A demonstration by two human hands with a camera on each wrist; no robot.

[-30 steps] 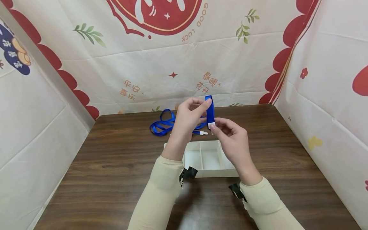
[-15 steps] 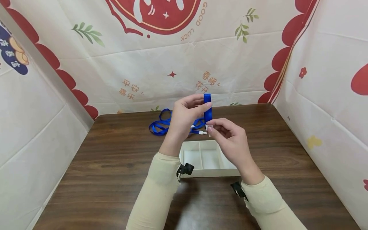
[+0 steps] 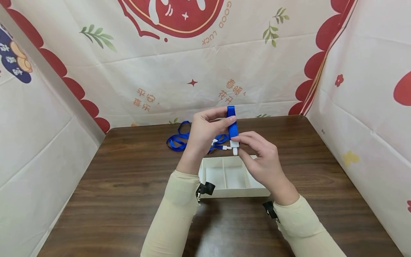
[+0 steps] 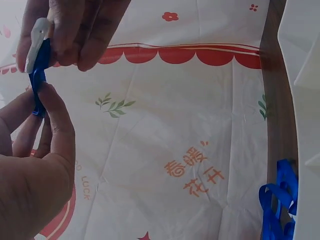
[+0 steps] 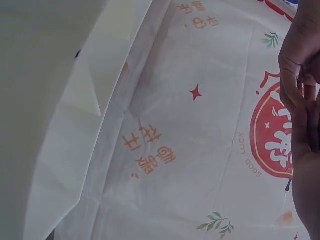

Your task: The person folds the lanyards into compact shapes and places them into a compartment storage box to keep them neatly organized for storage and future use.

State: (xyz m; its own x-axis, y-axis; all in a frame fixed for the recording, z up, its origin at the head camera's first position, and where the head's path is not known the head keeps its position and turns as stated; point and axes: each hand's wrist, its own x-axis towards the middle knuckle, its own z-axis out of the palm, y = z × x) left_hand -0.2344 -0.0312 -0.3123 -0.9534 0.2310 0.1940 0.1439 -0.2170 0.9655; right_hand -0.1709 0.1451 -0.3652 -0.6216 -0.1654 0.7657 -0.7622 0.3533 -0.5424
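Observation:
In the head view my left hand pinches a folded blue lanyard between thumb and fingers. It is held up above the far half of the table. At its lower end is a white plastic clip, where my right hand pinches the edge with index finger and thumb. The left wrist view has the clip side-on between the right fingers, with the left fingertips on the blue strap below. In the right wrist view both hands crowd the right edge and hide the lanyard.
Other blue lanyards lie loosely coiled behind the left hand, one with a white end fitting. A white divided box stands on the wooden table below the hands. Printed cloth walls enclose the back and sides.
The right thumb and fingers have shifted to the clip's right edge, so more of the white clip shows. The left hand has moved slightly left, still holding the lanyard.

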